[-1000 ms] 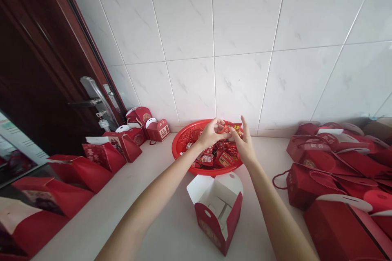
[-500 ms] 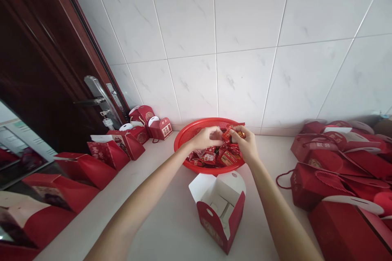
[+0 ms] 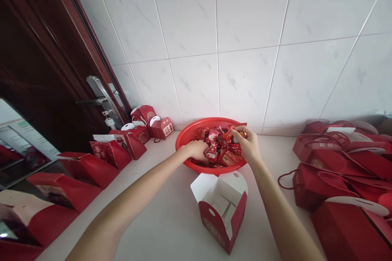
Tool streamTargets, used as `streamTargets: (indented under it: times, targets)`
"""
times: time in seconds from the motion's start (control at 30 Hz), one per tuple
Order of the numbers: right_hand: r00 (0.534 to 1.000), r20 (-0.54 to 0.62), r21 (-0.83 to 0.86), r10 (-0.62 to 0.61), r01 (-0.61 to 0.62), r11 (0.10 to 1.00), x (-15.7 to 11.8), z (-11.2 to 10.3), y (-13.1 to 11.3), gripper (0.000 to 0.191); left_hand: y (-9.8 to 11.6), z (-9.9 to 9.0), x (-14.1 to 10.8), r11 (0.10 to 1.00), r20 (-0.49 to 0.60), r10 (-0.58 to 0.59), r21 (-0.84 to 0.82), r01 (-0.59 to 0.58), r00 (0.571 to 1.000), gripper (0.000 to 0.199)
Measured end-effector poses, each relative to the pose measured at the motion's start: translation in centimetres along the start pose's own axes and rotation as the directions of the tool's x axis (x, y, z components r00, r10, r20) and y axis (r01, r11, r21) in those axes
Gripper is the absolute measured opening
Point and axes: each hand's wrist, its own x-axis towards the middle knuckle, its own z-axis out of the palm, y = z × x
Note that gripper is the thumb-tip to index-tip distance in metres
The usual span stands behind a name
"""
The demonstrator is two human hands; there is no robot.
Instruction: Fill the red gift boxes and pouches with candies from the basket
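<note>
A red perforated plastic basket [image 3: 183, 132] stands against the wall, with several red-wrapped candies [image 3: 228, 157] in it. My left hand [image 3: 198, 150] reaches down into the basket's left side. Its fingers bend in among the candies, and the fingertips are hidden. Over the basket's right side, my right hand [image 3: 248, 143] pinches a red-wrapped candy [image 3: 229, 133] between thumb and fingers. In front of the basket is an open red gift box [image 3: 237, 216], white inside, its flaps standing up; neither hand touches it.
Several red gift boxes [image 3: 324, 179] are crowded together at the right. A row of red boxes [image 3: 85, 167] runs down the left edge of the white surface [image 3: 159, 212]. Small red boxes [image 3: 162, 128] sit in the back left corner, near a dark door [image 3: 36, 36] with a metal handle.
My left hand has moved away from my right hand, left and down into the candies. My right hand stays nearly in place with the candy. The open box has not moved.
</note>
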Motion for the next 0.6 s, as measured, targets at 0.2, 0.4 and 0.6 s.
streamTargets:
  times: [0.2, 0.4, 0.6]
  targets:
    - [1.000, 0.004, -0.003, 0.002, -0.002, 1.000, 0.0, 0.0, 0.1, 0.029, 0.1, -0.5, 1.0, 0.998, -0.195, -0.059, -0.040, 0.052, 0.979, 0.032]
    - [1.000, -0.003, -0.012, -0.002, 0.002, 1.000, 0.0, 0.0, 0.1, 0.029, -0.6, -0.7, 1.0, 0.993, -0.207, -0.113, -0.062, 0.103, 0.972, 0.046]
    - [1.000, -0.002, -0.010, -0.006, 0.006, 1.000, 0.0, 0.0, 0.1, 0.026, -1.0, -0.6, -0.5, 0.998, 0.053, 0.018, -0.057, -0.015, 0.998, 0.040]
